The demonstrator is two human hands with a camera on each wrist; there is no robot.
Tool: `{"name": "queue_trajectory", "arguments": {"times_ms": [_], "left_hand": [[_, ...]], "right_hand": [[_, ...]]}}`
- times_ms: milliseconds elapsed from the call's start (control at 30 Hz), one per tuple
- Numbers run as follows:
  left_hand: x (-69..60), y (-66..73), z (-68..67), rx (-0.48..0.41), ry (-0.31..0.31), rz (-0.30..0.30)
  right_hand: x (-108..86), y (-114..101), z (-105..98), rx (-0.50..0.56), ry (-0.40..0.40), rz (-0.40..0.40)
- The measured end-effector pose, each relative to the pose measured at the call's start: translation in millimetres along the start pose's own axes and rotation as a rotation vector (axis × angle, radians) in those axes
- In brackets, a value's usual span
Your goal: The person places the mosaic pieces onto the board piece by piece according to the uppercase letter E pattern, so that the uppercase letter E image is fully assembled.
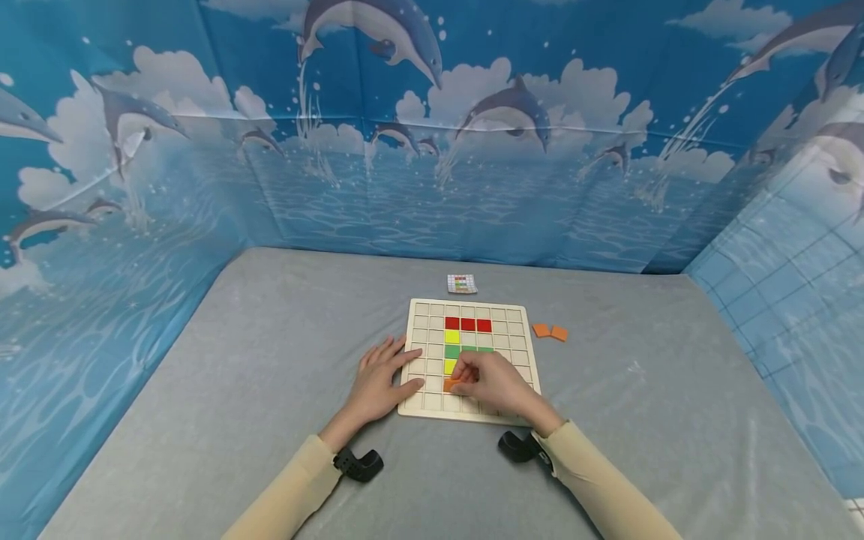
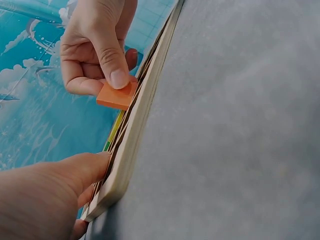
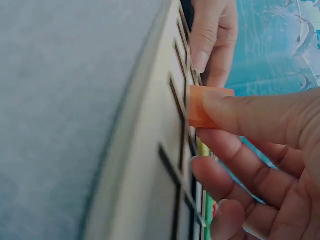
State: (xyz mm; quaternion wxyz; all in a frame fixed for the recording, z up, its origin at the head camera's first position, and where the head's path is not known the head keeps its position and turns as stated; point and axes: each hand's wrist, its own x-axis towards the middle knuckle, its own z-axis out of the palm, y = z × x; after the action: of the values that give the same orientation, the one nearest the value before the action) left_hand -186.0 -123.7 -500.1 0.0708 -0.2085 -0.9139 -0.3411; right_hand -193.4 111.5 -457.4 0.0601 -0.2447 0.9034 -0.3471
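My right hand (image 1: 494,381) pinches an orange square tile (image 3: 200,106) between thumb and fingers. In the left wrist view this tile stands tilted, one edge at the face of the wooden grid board (image 1: 514,334). It is over the lower middle of the grid, just below a yellow tile (image 1: 450,366). On the board's left edge rests my left hand (image 1: 378,382), thumb and index finger stretched onto the grid. Further up lie three red tiles (image 1: 468,324), another yellow tile (image 1: 452,337) and a row of green tiles (image 1: 452,351), which my right hand partly covers.
Two loose orange tiles (image 1: 559,333) lie on the grey tabletop (image 1: 648,420) to the right of the board. Behind the board sits a small card (image 1: 462,283) with a coloured grid pattern. A dolphin-print curtain (image 1: 405,195) encloses the back and sides.
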Motion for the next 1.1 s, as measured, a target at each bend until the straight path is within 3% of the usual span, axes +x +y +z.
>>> {"name": "queue_trajectory", "arguments": {"times_ms": [367,733,933,1100], "left_hand": [[-0.1,-0.3,0.8,0.003,0.004,0.004],[0.6,1.8,0.1,0.004,0.007,-0.004],[1.6,2.2,1.3,0.003,0.001,0.003],[1.4,1.8,1.4,-0.001,-0.002,0.008]], "right_hand": [[2.3,-3.3,-1.1,-0.143,0.049,0.023],[0.3,-0.3,1.2,-0.149,0.074,0.016],[-3.7,11.2,-8.0,-0.040,0.067,-0.061],[-7.0,32.1,-25.7,0.048,0.140,-0.093]]}}
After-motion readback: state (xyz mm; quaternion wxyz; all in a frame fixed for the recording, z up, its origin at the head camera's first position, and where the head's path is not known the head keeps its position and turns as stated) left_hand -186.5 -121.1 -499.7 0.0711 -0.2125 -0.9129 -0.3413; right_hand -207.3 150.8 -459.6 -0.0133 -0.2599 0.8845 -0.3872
